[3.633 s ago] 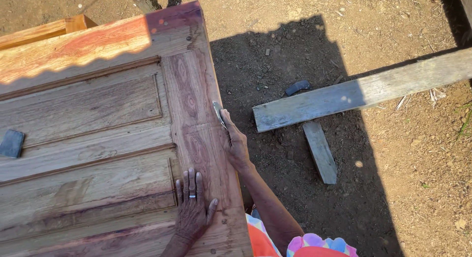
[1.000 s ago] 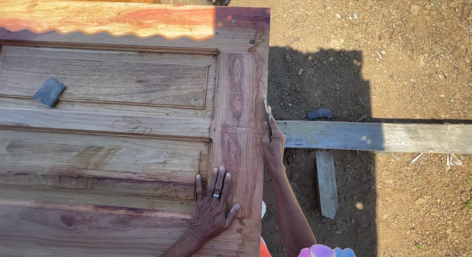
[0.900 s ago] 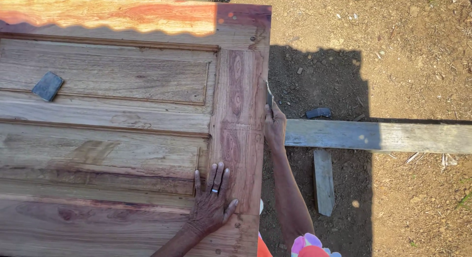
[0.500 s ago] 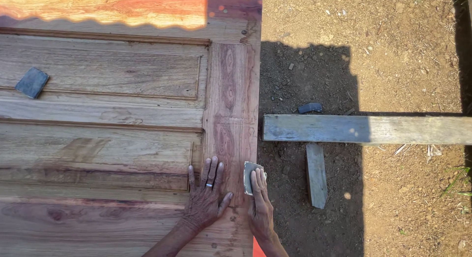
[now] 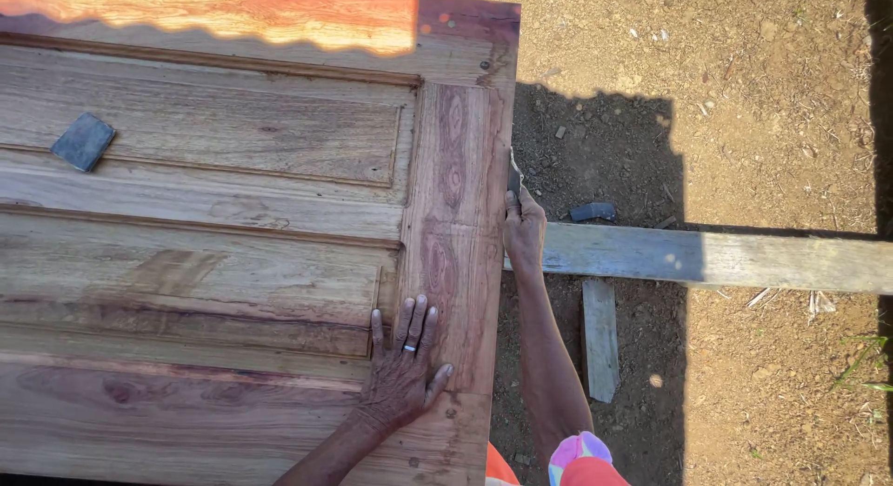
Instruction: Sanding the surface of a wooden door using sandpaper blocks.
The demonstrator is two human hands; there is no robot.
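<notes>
A large panelled wooden door (image 5: 233, 226) lies flat, filling the left of the view, its far edge lit by sun. To its right is bare dirt ground (image 5: 744, 95), crossed by a long grey plank (image 5: 716, 260) with a shorter plank (image 5: 601, 337) under it. The left hand (image 5: 402, 374) rests flat on the door's near right corner, fingers spread, a ring on one. The right hand (image 5: 524, 227) is at the door's right edge — fingers closed around a small piece of sandpaper (image 5: 513, 177) held against that edge. A small dark block (image 5: 84, 141) sits on the far left panel.
</notes>
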